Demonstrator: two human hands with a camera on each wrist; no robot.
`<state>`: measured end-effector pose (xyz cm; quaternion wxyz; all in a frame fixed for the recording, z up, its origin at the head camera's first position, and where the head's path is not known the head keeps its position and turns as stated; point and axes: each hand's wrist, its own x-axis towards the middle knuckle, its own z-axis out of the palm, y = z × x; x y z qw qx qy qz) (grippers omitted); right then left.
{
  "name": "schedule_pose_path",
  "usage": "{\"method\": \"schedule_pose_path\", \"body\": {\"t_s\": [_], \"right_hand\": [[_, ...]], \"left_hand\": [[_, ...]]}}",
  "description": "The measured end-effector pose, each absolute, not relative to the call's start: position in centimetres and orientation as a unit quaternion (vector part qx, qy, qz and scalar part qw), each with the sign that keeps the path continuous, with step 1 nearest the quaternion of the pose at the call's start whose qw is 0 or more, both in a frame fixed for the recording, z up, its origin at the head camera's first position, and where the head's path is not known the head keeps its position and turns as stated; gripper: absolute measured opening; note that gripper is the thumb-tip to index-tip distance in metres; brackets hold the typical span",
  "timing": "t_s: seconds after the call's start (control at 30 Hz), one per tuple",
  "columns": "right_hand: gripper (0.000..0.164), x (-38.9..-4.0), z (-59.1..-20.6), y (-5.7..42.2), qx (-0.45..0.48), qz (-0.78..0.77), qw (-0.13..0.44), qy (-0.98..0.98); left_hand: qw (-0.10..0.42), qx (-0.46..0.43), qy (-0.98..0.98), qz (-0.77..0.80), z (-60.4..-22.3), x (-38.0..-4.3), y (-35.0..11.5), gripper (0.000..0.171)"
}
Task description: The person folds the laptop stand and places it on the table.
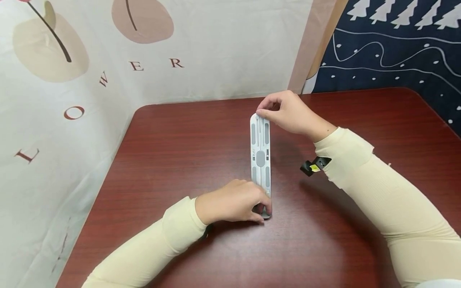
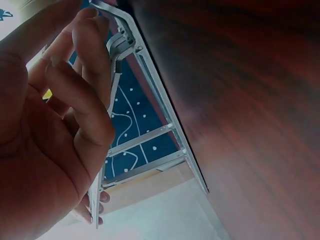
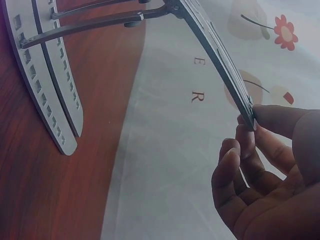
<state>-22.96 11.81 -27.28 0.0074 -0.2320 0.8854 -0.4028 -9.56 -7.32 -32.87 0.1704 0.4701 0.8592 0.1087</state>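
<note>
A silver folding laptop stand with grey rubber pads stands partly unfolded over the table. Its near end is between the thumb and fingers of my left hand, which covers part of it. At the far end, my right hand pinches the tip of the upper plate between thumb and fingertips. Slotted base rails lie along the tabletop in the right wrist view, joined to the upper plate by thin struts. From the left wrist, two crossbars show between the raised plate and the base.
The reddish-brown wooden table has rounded far corners. Behind it hang a pale cloth with letters and a dark blue cloth with white trees. A small black device is strapped at the right cuff.
</note>
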Motion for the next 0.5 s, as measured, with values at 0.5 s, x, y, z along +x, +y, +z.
{"method": "schedule_pose_path", "body": {"t_s": [0.5], "right_hand": [[0.01, -22.69, -27.13, 11.71, -0.234, -0.404, 0.007, 0.884]], "left_hand": [[0.177, 0.461, 0.865, 0.093, -33.27, -9.49, -7.3, 0.013]]}}
